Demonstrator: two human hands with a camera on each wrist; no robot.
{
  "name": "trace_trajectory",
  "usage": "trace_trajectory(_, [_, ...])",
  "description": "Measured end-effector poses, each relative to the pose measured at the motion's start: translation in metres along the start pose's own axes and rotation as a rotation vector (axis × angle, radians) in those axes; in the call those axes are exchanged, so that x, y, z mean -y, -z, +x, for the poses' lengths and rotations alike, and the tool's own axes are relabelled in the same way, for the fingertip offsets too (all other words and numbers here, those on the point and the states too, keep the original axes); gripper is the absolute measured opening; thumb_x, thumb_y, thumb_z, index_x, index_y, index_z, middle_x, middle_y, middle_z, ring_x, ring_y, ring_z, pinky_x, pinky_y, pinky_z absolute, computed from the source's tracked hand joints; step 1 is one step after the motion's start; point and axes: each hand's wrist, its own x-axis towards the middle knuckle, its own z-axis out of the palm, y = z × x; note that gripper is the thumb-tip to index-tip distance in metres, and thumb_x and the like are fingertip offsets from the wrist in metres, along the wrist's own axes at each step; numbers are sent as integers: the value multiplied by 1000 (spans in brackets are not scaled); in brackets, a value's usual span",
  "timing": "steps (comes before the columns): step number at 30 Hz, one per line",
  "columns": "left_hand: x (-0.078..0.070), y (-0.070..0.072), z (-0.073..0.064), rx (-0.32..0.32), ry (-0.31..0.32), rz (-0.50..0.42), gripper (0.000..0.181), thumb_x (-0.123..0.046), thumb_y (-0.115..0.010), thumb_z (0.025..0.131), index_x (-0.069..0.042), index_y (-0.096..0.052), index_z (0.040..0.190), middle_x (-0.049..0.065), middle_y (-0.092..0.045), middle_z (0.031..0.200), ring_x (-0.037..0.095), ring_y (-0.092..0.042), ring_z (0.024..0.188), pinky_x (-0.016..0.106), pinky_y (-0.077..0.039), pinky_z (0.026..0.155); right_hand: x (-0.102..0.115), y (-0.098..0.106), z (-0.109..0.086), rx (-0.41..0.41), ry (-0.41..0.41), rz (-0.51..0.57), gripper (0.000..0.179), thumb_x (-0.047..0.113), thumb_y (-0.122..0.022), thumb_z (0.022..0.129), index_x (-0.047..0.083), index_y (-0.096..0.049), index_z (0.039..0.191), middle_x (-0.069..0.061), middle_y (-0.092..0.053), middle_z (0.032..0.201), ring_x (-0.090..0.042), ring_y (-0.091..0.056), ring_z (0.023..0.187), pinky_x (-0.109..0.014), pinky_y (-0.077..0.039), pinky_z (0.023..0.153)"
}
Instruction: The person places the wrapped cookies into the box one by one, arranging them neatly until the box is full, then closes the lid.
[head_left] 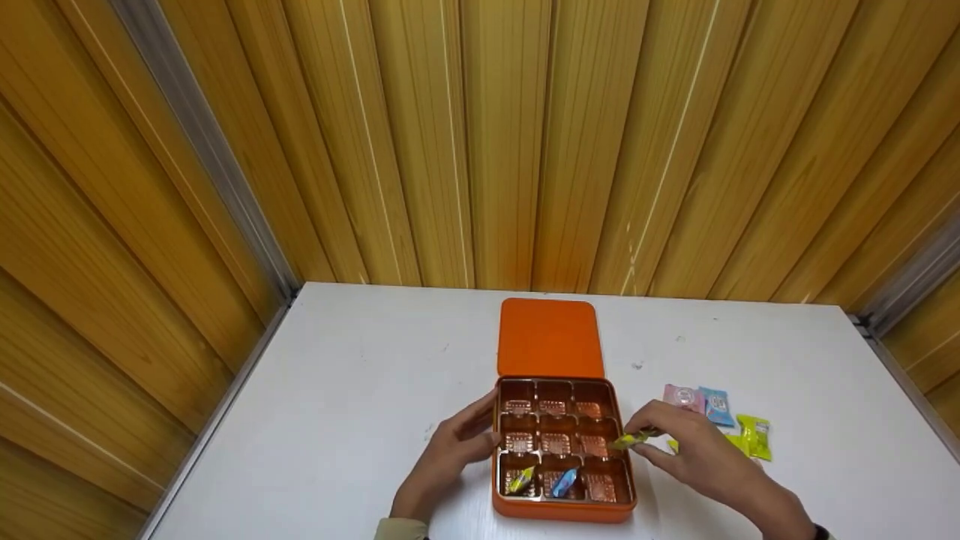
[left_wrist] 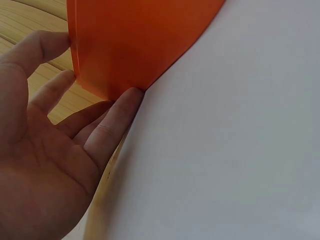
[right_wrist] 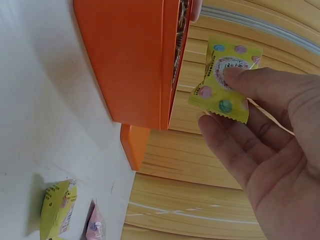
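Observation:
An orange tin box (head_left: 564, 511) with a nine-compartment insert sits with its lid (head_left: 550, 337) laid back behind it. In the front row, a yellow wrapped candy (head_left: 520, 480) lies in the left compartment and a blue wrapped candy (head_left: 565, 483) in the middle one. My left hand (head_left: 452, 451) touches the box's left side with its fingertips, as the left wrist view also shows. Between thumb and fingers my right hand (head_left: 709, 455) pinches another yellow wrapped candy (right_wrist: 227, 75), held at the box's right rim beside the middle row.
Right of the box on the white table (head_left: 330, 420) lie a pink candy (head_left: 684, 397), a blue candy (head_left: 716, 406) and a yellow candy (head_left: 756, 436). More yellow wrapper shows behind my right hand. Wood-look panels (head_left: 502, 150) wall the table's back and sides.

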Motion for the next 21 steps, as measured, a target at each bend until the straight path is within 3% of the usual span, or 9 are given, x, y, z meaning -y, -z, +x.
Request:
trace_trajectory(13, [0, 0, 0, -1, 1, 6, 65, -17, -68, 103, -22, -45, 163, 16, -49, 160, 36, -52, 142, 49, -56, 100, 3, -8, -2, 87, 28, 99, 36, -1, -85, 88, 22, -69, 110, 9, -70, 105, -11, -69, 92, -29, -61, 80])
trace_trajectory(21, [0, 1, -1, 12, 7, 8, 64, -19, -67, 104, -21, -44, 164, 15, -47, 162, 36, -46, 147, 50, -55, 101, 6, -11, -2, 137, 23, 137, 34, -3, -83, 89, 20, -70, 111, 7, -70, 107, -11, -69, 93, -32, -62, 81])
